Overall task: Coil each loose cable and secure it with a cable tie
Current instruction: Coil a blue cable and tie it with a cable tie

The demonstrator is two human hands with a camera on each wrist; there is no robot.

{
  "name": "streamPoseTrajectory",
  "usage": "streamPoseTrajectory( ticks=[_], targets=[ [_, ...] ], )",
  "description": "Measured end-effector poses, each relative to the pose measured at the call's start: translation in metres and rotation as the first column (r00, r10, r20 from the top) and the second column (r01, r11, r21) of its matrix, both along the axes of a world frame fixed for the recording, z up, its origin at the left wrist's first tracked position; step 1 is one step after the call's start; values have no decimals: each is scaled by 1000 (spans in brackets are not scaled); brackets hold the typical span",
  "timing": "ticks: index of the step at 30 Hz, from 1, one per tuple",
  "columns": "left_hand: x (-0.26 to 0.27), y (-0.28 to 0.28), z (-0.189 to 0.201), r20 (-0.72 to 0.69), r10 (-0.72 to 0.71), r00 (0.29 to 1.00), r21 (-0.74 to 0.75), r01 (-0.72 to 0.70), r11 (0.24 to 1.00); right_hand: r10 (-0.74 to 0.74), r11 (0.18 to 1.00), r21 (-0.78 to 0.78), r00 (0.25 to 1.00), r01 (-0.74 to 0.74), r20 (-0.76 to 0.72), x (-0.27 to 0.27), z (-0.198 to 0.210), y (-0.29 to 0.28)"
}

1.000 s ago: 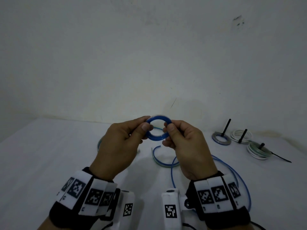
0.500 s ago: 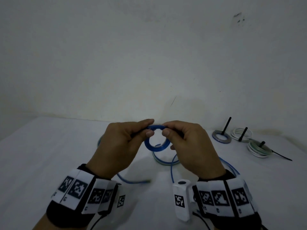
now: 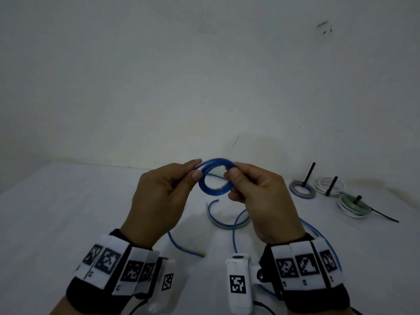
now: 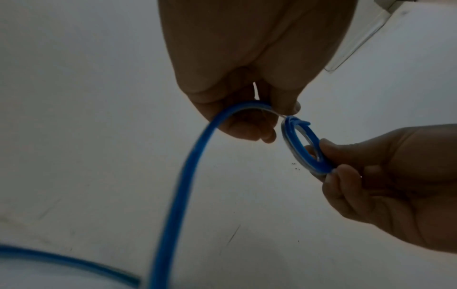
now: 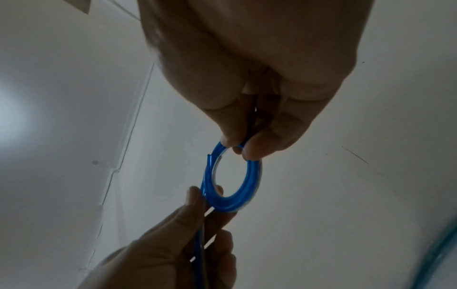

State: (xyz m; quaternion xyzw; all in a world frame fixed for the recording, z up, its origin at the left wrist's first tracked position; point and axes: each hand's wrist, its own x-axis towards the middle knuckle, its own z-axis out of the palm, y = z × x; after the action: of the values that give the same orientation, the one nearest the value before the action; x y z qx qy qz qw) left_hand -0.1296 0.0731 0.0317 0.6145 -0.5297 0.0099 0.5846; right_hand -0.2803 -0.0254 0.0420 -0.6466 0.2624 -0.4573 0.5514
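Pinching a small blue cable coil (image 3: pixel 215 177) between both hands above the white bench (image 3: pixel 56 219), my left hand (image 3: pixel 159 201) grips its left side and feeding strand, my right hand (image 3: pixel 261 201) its right side; three tied coils (image 3: pixel 327 192) lie far right.

I see a glossy blue plastic cable coil (image 3: pixel 214 178) whose inner edge reads pale grey-white in both wrist views. The loose blue cable (image 3: pixel 234 233) trailing over the matte white table (image 3: pixel 56 223) is the same blue; one end near my left wrist shows a small yellowish tip. A curved cable piece (image 3: pixel 223 223) on the table is striped blue, white and pale green. Far right I make out a grey-and-blue tied coil (image 3: pixel 302 189), an all-white coil (image 3: pixel 329 185) and a white-and-green coil (image 3: pixel 353 206), each with a black cable tie (image 3: pixel 308 175). My black wrist bands (image 3: pixel 304 278) carry white tags with black square-code patterns. The wall (image 3: pixel 204 64) is off-white with a few dark marks.
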Motion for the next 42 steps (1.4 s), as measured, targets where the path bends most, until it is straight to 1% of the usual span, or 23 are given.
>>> streamPoseTrajectory(
  ticks=[4, 6, 7, 9, 10, 12, 14, 16, 17, 19, 21, 22, 23, 25, 28, 29, 30, 32, 34, 36, 37, 39, 42],
  targets=[
    [-5, -1, 0, -115, -40, 993, 6, 41, 999, 61, 980, 180, 992, -80, 109, 4, 0, 3],
    [-6, 0, 2, -151, -46, 988, -11, 45, 999, 107, 971, 204, 989, -127, 107, 6, -2, 5],
    [-6, 1, 3, -139, -33, 990, -11, 32, 999, 123, 972, 190, 989, -137, 81, 6, -3, 5],
    [-1, 2, 3, -67, 34, 997, 4, -34, 999, 129, 986, 111, 991, -125, -30, 6, -6, 4],
    [1, 3, 2, -1, 76, 997, 15, -76, 997, 108, 994, 36, 988, -104, -111, 5, -6, 3],
    [4, 5, 2, 206, 124, 971, 18, -130, 991, 35, 985, -155, 968, -76, -249, 2, -7, 2],
    [4, 5, 3, 388, 89, 917, 57, -120, 991, -10, 945, -315, 950, -93, -313, 0, -3, 3],
    [4, 3, 4, 466, 43, 884, 105, -103, 989, -21, 905, -403, 931, -138, -366, -2, -1, 4],
    [4, 3, 4, 474, 24, 880, 114, -88, 990, -20, 897, -415, 924, -153, -383, -3, 0, 4],
    [4, 3, 3, 395, -16, 919, 89, -21, 996, 15, 915, -375, 938, -152, -346, -5, 0, 1],
    [5, 2, 2, 203, -17, 979, 12, 15, 1000, 63, 954, -270, 971, -126, -232, -6, 1, -2],
    [6, 2, 2, 95, -26, 995, -11, 27, 1000, 77, 971, -212, 983, -112, -169, -5, 1, -2],
    [5, 2, 3, -2, -48, 999, -16, 48, 999, 81, 982, -161, 990, -99, -114, -5, 1, -3],
    [2, 2, 5, -138, -100, 985, 7, 102, 995, 89, 993, -72, 995, -92, -41, -2, 1, -2],
    [-4, 2, 7, -243, -146, 959, 28, 157, 987, 127, 989, 64, 991, -130, 42, 4, -4, 2],
    [-4, 2, 7, -231, -132, 964, 37, 144, 989, 135, 985, 98, 989, -140, 54, 6, -6, 2],
    [-3, 2, 6, -179, -99, 979, 44, 109, 993, 144, 982, 114, 988, -149, 45, 7, -7, 3],
    [4, 3, 3, 25, -6, 1000, 49, 5, 999, 161, 986, 58, 986, -159, -42, 8, -8, 3],
    [10, 4, 2, 236, 58, 970, 62, -74, 995, 116, 983, -116, 976, -138, -184, 5, -7, 3],
    [11, 5, 3, 355, 57, 933, 74, -89, 993, 31, 944, -303, 948, -132, -315, 1, -3, 4],
    [10, 5, 4, 388, 40, 921, 76, -75, 994, 10, 918, -368, 936, -148, -351, -1, -1, 5],
    [7, 4, 4, 399, 2, 917, 59, -28, 998, -6, 898, -412, 933, -152, -359, -4, 2, 6],
    [9, 1, 1, 273, 33, 961, -33, -25, 999, -10, 938, -338, 967, -79, -253, -9, 5, 0]
  ],
)
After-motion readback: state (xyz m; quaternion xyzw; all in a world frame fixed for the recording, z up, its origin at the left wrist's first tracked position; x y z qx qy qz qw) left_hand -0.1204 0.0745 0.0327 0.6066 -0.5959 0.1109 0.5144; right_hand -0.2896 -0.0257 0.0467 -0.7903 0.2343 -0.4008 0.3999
